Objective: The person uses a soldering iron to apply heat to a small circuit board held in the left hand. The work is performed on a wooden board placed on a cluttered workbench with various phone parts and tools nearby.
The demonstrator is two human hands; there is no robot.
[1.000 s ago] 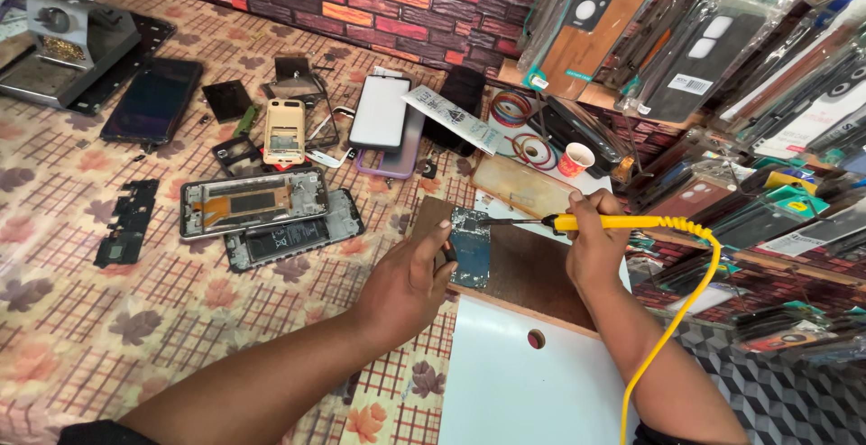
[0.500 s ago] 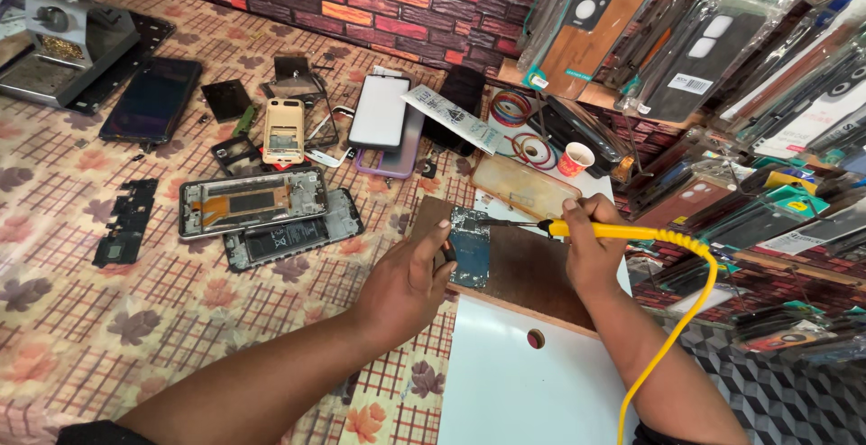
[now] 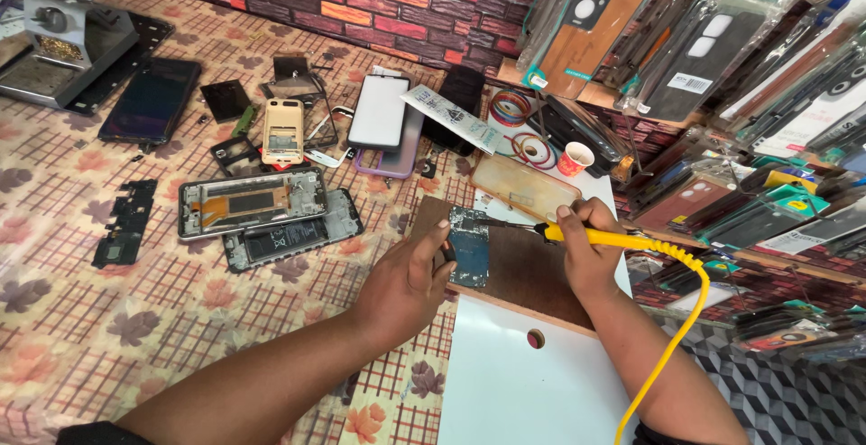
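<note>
Circuit board lies flat on the brown wooden board in front of me, and my work on it is under way rather than finished. My left hand pins the near edge of it, fingers curled down and closed against it so it cannot slide. My right hand is wrapped tight around the yellow handle of the soldering iron, whose dark tip reaches to the top edge of the circuit board; I cannot tell whether the tip touches metal or hangs just above it. Its yellow cord loops down past my right wrist.

As far as I can judge, the stripping is done: an opened phone frame and a second opened phone lie side by side on the patterned cloth well to my left, with loose black parts near them. Nothing there is put back together, so I reckon the soldering and all the reassembly remain. A small paper cup stands beyond the wooden board.
</note>
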